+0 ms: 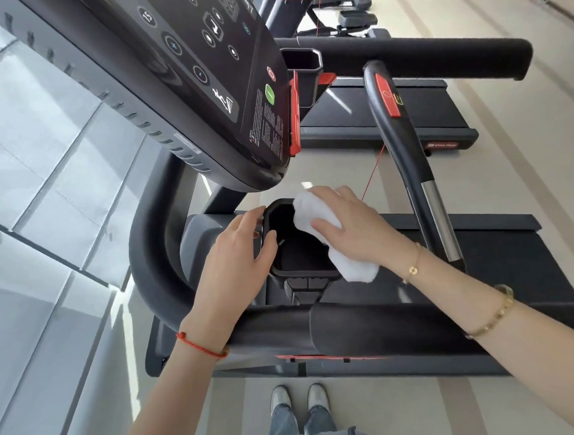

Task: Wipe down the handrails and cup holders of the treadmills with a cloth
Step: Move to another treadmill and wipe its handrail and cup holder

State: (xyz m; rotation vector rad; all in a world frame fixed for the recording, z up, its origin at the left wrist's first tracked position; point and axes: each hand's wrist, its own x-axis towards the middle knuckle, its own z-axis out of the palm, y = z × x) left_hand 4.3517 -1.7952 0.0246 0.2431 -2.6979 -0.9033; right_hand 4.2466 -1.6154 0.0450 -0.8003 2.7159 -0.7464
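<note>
A black cup holder (299,249) hangs under the treadmill's console. My right hand (354,228) presses a folded white cloth (352,264) against the holder's right rim. My left hand (238,251) rests on the holder's left rim, fingers curled over the edge and thumb at the inner side. A thick black handrail (364,325) runs across below both forearms. A second cup holder (301,62) shows at the console's far side. An upright black handle (393,129) with a red patch and a metal sensor section rises at the right.
The dark console panel (209,73) with round buttons overhangs the holder from the upper left. A thin red safety cord (373,172) hangs by the cloth. A neighbouring treadmill's padded rail (436,57) and belt lie beyond. My shoes (298,399) stand on beige floor; a window wall is left.
</note>
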